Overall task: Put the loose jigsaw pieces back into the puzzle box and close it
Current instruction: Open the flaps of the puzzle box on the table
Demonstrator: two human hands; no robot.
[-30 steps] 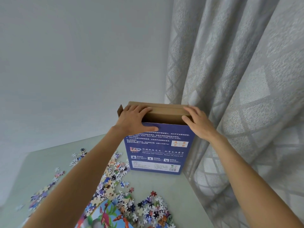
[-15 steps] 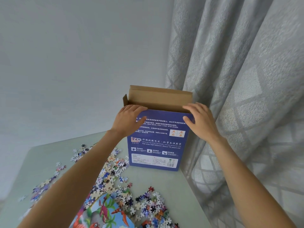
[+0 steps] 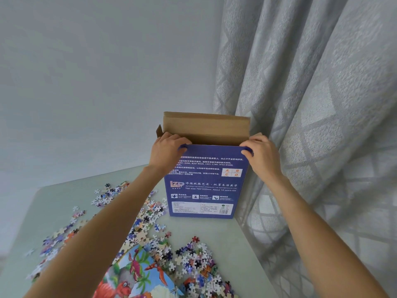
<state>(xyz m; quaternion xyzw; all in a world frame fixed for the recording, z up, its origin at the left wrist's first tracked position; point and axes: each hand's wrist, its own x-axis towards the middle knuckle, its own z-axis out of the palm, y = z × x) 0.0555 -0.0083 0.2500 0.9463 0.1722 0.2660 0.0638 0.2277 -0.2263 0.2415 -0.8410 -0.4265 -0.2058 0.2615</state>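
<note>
A blue puzzle box (image 3: 204, 181) stands upright at the far right of the pale green table (image 3: 60, 207), its brown top flap (image 3: 206, 125) raised and its mouth open. My left hand (image 3: 165, 150) grips the box's top left corner, fingers curled over the front edge. At the top right corner my right hand (image 3: 261, 152) grips the same edge. Loose jigsaw pieces (image 3: 150, 220) lie scattered across the table in front of and left of the box, with a denser heap (image 3: 197, 265) near the front.
A colourful dinosaur picture sheet (image 3: 137, 276) lies at the table's near edge among the pieces. A grey patterned curtain (image 3: 311, 125) hangs right behind and beside the box. A plain wall (image 3: 96, 82) is to the left.
The top flap, held down a second ago, has swung up and the box mouth is open. Both hands slid from the flap to the top corners of the front panel.
</note>
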